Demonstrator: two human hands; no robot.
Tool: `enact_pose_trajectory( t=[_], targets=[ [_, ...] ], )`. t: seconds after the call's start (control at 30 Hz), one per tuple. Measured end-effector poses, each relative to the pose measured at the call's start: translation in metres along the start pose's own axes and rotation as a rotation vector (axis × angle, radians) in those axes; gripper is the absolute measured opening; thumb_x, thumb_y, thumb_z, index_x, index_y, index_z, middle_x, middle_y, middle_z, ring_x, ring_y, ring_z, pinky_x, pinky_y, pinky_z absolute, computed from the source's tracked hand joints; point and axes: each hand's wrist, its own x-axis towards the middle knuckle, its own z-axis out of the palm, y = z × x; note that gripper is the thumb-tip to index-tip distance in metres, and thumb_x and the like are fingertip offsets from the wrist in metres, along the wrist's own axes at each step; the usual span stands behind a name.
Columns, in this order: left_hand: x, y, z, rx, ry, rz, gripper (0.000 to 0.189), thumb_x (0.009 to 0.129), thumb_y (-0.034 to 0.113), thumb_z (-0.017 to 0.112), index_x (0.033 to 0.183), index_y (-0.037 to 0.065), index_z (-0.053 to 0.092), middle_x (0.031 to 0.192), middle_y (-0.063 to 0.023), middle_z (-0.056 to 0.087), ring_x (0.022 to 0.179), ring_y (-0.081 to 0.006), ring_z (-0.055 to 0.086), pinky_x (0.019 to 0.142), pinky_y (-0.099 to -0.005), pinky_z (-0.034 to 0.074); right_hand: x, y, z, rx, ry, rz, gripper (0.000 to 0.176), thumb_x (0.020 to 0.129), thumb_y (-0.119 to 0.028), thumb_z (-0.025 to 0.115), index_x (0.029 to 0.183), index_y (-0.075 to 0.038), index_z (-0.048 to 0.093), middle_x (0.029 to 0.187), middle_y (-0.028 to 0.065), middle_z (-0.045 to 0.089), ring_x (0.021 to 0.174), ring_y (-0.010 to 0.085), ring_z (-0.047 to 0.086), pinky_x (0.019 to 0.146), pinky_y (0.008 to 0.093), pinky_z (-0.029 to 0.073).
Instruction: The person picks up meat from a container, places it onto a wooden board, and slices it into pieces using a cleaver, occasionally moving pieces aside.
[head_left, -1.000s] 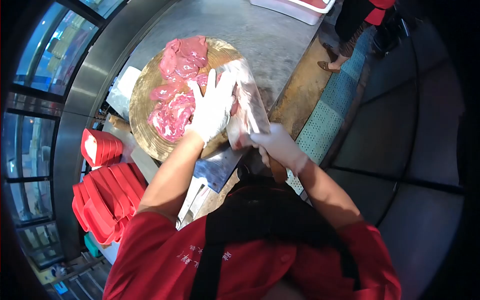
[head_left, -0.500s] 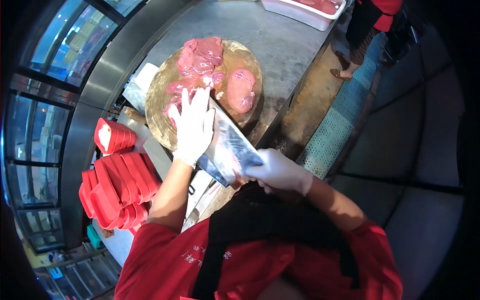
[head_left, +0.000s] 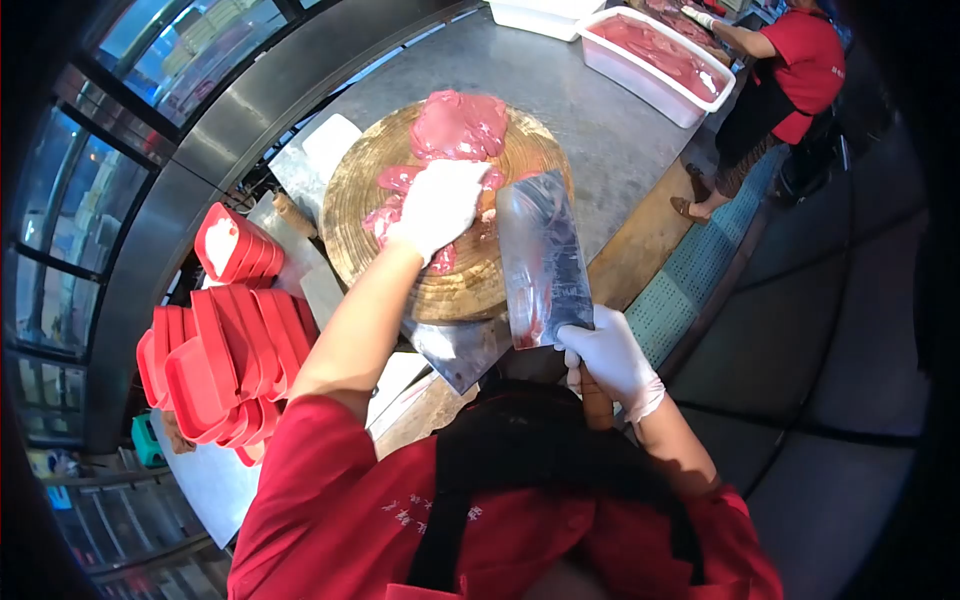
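Clamped around the wooden handle, your gloved right hand [head_left: 608, 358] holds the broad steel cleaver [head_left: 545, 255] with its flat face turned up toward you, the blade raised over the near right edge of the round wooden chopping block [head_left: 460, 290]. Your gloved left hand [head_left: 440, 203] lies palm-down on the raw red meat slices [head_left: 458, 125], which sit piled on the far half of the block; whether the fingertips pinch a piece is hidden.

The blade hangs just beside your left fingers, so a quick drop could catch the glove. Wet meat under a pressing palm may also slide, pulling the hand toward the edge. A second blade [head_left: 455, 350] juts out from under the block near your forearm, and a low elbow could brush it.

Stacked red plastic trays [head_left: 215, 350] stand to your left, and a co-worker [head_left: 800, 65] works by a white tub [head_left: 640, 80] across the steel counter [head_left: 590, 120].
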Motion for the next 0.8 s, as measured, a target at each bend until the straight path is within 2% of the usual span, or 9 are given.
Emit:
enact_pose_trajectory(
  t=[0.13,0.23,0.3,0.33,0.5,0.63,0.67,0.7,0.8],
  targets=[
    [0.024,0.002,0.026,0.094,-0.094,-0.024,0.032,0.092,0.021,0.057,0.12,0.007,0.066,0.113,-0.0191,0.067,0.106,-0.0364,0.062,0.093,-0.0468,0.048,-0.007,0.003,0.005,0.051,0.053,0.014,0.012,0.092,-0.011,0.062,0.09,0.001,0.059,0.064,0.006,0.058,0.046,0.0156,0.057,0.043,0.0304,0.047],
    [0.014,0.01,0.003,0.14,-0.229,-0.06,0.02,0.089,0.02,0.06,0.101,0.006,0.07,0.097,-0.0186,0.069,0.092,-0.0365,0.065,0.082,-0.0486,0.05,-0.011,0.002,0.004,0.062,0.113,0.039,0.014,0.09,-0.011,0.064,0.088,0.001,0.058,0.063,0.0056,0.058,0.047,0.0153,0.057,0.043,0.0302,0.046],
    [-0.008,0.007,-0.008,0.166,-0.265,-0.031,0.016,0.087,0.018,0.062,0.079,0.006,0.068,0.078,-0.0185,0.067,0.075,-0.0376,0.065,0.07,-0.0497,0.05,-0.009,0.002,0.002,0.016,0.117,0.026,0.014,0.09,-0.011,0.064,0.088,0.001,0.058,0.063,0.0058,0.058,0.046,0.0156,0.057,0.043,0.0305,0.046],
    [-0.022,0.006,-0.01,0.095,-0.071,0.032,0.019,0.085,0.017,0.064,0.07,0.007,0.067,0.066,-0.0193,0.062,0.064,-0.0402,0.062,0.064,-0.0493,0.049,-0.006,0.003,0.001,0.015,0.074,-0.001,0.013,0.09,-0.011,0.063,0.088,0.002,0.058,0.062,0.006,0.057,0.046,0.0158,0.057,0.043,0.0305,0.046],
    [-0.038,0.011,-0.035,-0.046,-0.206,-0.118,0.023,0.09,0.023,0.066,0.075,0.007,0.069,0.069,-0.0159,0.064,0.069,-0.0381,0.063,0.069,-0.0483,0.047,0.015,-0.004,0.012,-0.018,0.073,-0.016,0.013,0.091,-0.01,0.061,0.088,0.002,0.058,0.062,0.0056,0.056,0.046,0.0157,0.056,0.043,0.03,0.046],
    [-0.066,-0.042,-0.032,-0.013,0.404,-0.203,0.019,0.086,0.019,0.072,0.099,0.005,0.072,0.093,-0.0164,0.07,0.088,-0.0349,0.067,0.081,-0.0426,0.053,0.038,-0.012,0.017,-0.067,0.152,-0.017,0.013,0.092,-0.01,0.06,0.087,0.002,0.059,0.062,0.0055,0.056,0.046,0.0166,0.056,0.044,0.0312,0.046],
    [-0.071,-0.05,-0.035,-0.029,0.369,-0.295,0.028,0.086,0.018,0.072,0.111,0.004,0.07,0.102,-0.0175,0.07,0.095,-0.0361,0.067,0.088,-0.0421,0.053,0.044,-0.013,0.017,-0.082,0.128,-0.066,0.014,0.091,-0.01,0.06,0.086,0.003,0.06,0.063,0.0066,0.058,0.047,0.0174,0.057,0.045,0.0325,0.048],
    [-0.075,-0.056,-0.035,-0.096,0.325,-0.432,0.029,0.086,0.018,0.073,0.11,0.003,0.071,0.101,-0.0172,0.071,0.096,-0.0353,0.067,0.089,-0.0425,0.052,0.045,-0.015,0.018,-0.086,0.133,-0.072,0.014,0.091,-0.01,0.06,0.086,0.003,0.06,0.063,0.0066,0.058,0.047,0.0174,0.057,0.045,0.0325,0.048],
    [-0.064,-0.062,-0.032,-0.055,0.351,-0.339,0.028,0.086,0.019,0.073,0.11,0.004,0.072,0.101,-0.016,0.072,0.096,-0.0347,0.067,0.089,-0.0429,0.052,0.036,-0.028,0.03,-0.147,0.125,0.024,0.015,0.092,-0.007,0.057,0.1,0.006,0.06,0.071,0.0085,0.061,0.048,0.0164,0.057,0.044,0.0324,0.048]
  ],
)
